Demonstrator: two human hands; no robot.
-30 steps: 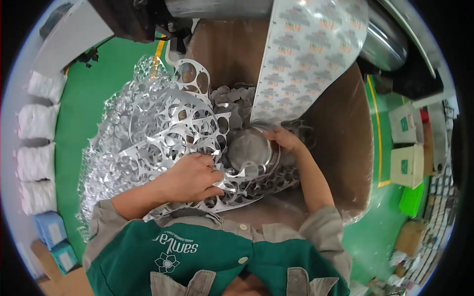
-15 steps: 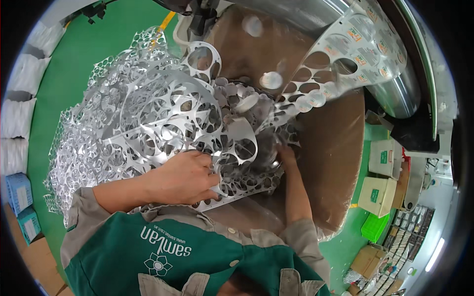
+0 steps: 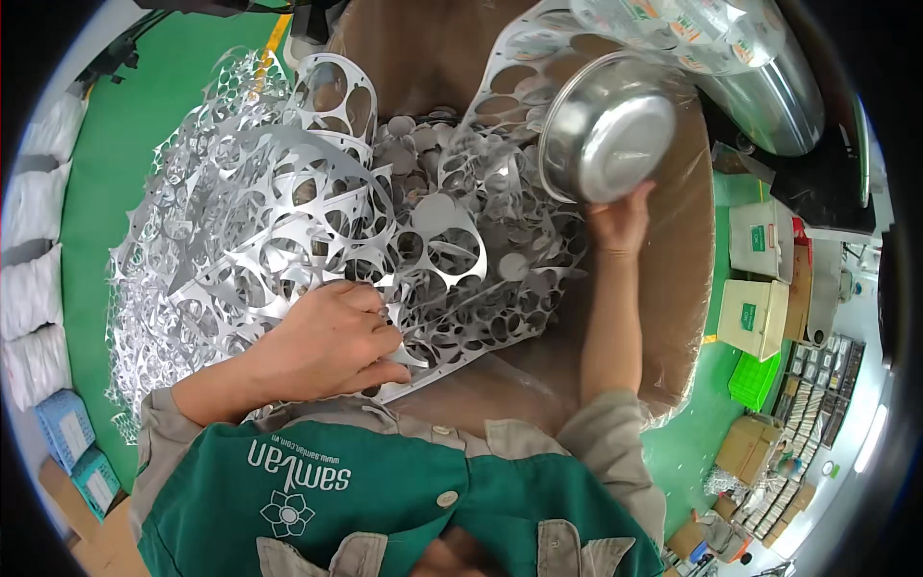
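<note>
My left hand [image 3: 332,337] is closed on the edge of silvery perforated scrap sheet [image 3: 332,216], a tangled heap of punched-out webbing. Raised at the right, my right hand [image 3: 620,219] grips a shiny metal bowl [image 3: 625,130] by its lower side. The bowl is tilted, and no contents show. Between the hands lie loose round discs [image 3: 409,144] among more webbing, down in a big brown-walled container [image 3: 639,327]. Behind the bowl a printed strip with round holes [image 3: 510,82] hangs from a roller [image 3: 784,106].
Cream bins [image 3: 755,313] and a bright green crate [image 3: 753,380] stand on the green floor at the right. White wrapped rolls or bags [image 3: 34,279] line the left side, with blue boxes [image 3: 67,428] below. Dark machine parts [image 3: 808,173] overhang the upper right.
My right hand has come up out of the heap with the metal bowl, in front of the hanging strip. My left hand keeps its hold on the webbing, slightly shifted left.
</note>
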